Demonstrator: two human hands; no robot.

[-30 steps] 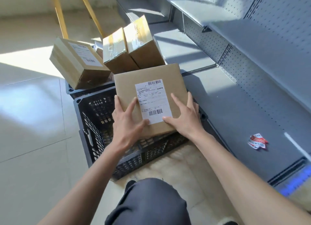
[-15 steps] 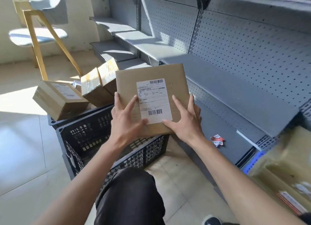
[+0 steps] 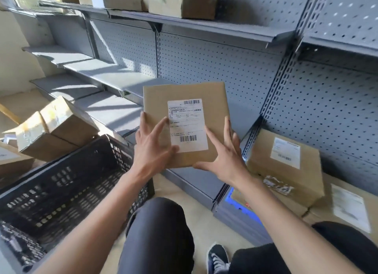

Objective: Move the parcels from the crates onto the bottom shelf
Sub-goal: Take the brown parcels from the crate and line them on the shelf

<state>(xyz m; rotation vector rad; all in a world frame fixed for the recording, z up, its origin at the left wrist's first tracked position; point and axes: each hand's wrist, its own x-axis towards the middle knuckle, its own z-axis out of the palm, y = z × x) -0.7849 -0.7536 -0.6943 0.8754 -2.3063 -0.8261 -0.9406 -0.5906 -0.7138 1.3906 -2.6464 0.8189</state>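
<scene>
Both hands hold a flat, square brown cardboard parcel with a white shipping label (image 3: 185, 123) by its lower half. The left hand (image 3: 152, 149) wraps the lower left edge, thumb laid across the front face beside the label and fingers curled behind. The right hand (image 3: 222, 155) mirrors it at the lower right corner, thumb under the bottom edge and fingers up along the side. Neither hand is spread loose; both pinch the parcel between thumb and fingers.

The parcel looks thin, stiff and light, judging by how easily it sits upright in a fingertip hold. Plain cardboard gives fair friction, while the glossy label is likely slicker, so the bare edges are the better places to grip. Its corners could crush if knocked on the metal.

The parcel stands nearly upright in the air, label toward the camera, above the hands and in front of the grey perforated back panel (image 3: 214, 69). It is above the front edge of the grey metal bottom shelf (image 3: 194, 183), not resting on it. To its right, brown labelled boxes (image 3: 286, 163) already sit on that shelf. To its left is the black plastic lattice crate (image 3: 67, 183), with more brown boxes (image 3: 55, 128) behind it.
</scene>
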